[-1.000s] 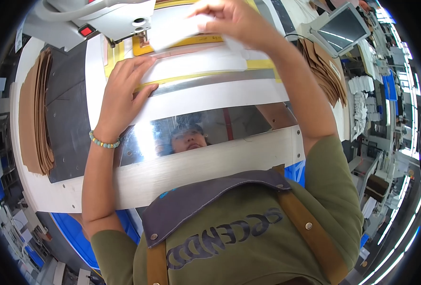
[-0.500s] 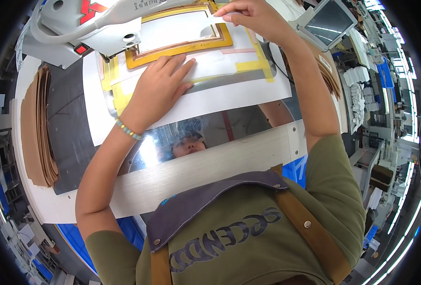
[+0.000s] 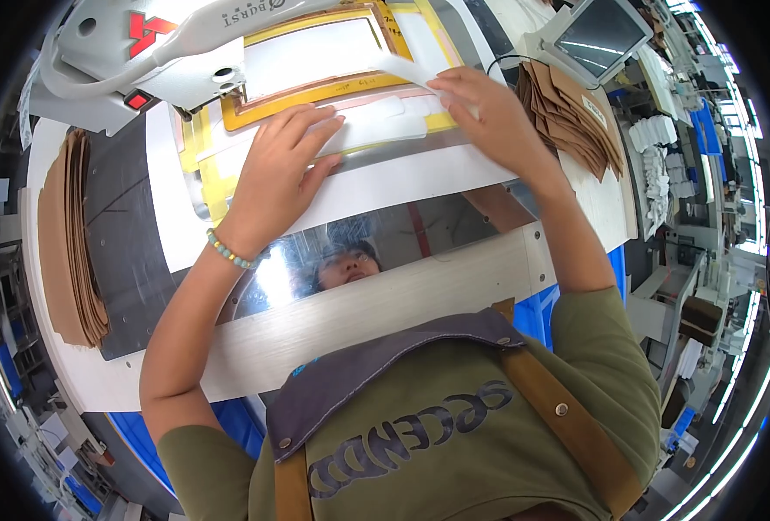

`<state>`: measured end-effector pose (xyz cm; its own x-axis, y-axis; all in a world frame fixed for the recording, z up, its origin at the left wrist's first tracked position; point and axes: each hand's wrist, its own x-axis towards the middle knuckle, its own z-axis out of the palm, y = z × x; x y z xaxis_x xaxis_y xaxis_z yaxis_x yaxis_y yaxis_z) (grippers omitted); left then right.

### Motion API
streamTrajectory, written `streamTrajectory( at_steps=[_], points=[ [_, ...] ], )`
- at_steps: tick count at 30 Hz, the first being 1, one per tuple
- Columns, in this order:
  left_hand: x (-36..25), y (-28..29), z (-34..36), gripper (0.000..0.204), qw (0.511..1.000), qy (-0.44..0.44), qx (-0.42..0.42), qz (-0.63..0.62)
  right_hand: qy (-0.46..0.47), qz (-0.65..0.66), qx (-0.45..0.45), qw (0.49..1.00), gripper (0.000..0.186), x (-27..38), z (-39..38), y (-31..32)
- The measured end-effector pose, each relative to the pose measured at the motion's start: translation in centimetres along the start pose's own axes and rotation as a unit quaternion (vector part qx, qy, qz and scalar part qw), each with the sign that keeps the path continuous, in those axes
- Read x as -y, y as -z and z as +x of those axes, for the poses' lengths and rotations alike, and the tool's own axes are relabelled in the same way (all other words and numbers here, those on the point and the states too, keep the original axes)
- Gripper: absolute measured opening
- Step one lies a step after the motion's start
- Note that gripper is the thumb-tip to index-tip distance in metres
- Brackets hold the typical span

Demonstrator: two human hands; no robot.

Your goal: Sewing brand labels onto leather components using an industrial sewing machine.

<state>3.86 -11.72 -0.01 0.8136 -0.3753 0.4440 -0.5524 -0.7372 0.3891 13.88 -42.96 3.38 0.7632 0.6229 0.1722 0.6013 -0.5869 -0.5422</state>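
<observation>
A flat yellow-bordered frame (image 3: 333, 90) with a white middle lies on a white sheet patched with yellow tape, beside a white sewing-machine-like head. My left hand (image 3: 282, 169) rests with fingers stretched out at the frame's near edge. A thin white strip (image 3: 409, 73), blurred, is pinched in the fingers of my right hand (image 3: 487, 120), lifted over the frame's right side. Below the frame, a white rounded piece (image 3: 385, 130) lies close to my left fingertips. Whatever is under my left palm is hidden.
Brown paper-like pieces stand stacked on the left (image 3: 65, 247), and more brown pieces (image 3: 567, 113) lie on the right. A screen (image 3: 600, 39) stands at the far right. The white machine head (image 3: 150, 69) and its curved grey tube overhang the far left.
My right hand has come nearer and to the right from the frame's far corner, with the white strip in it. The left hand has barely moved.
</observation>
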Motion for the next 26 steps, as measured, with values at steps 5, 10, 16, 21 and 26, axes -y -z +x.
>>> streamTrajectory(
  at_steps=[5,10,16,21,26],
  points=[
    [-0.5,-0.7,-0.5,0.047,0.999,-0.02,0.022,0.031,0.051,-0.099,-0.106,0.988,0.047,1.6,-2.9,-4.2],
    [-0.2,-1.3,0.6,0.046,0.998,-0.042,0.034,-0.028,0.059,-0.077,-0.122,0.988,0.053,2.5,-3.2,-5.8],
    [-0.6,-1.6,1.6,0.044,0.999,0.005,-0.017,-0.045,0.05,-0.041,-0.116,0.991,0.07,2.0,-3.0,-5.4],
    [-0.1,-1.9,1.3,0.043,0.998,0.056,-0.007,-0.012,0.099,-0.153,-0.105,0.978,0.087,1.2,-1.8,-4.2],
    [-0.7,-1.3,1.2,0.04,0.999,0.039,-0.031,-0.021,0.115,-0.182,-0.125,0.968,0.087,0.9,-0.8,-3.7]
  ],
)
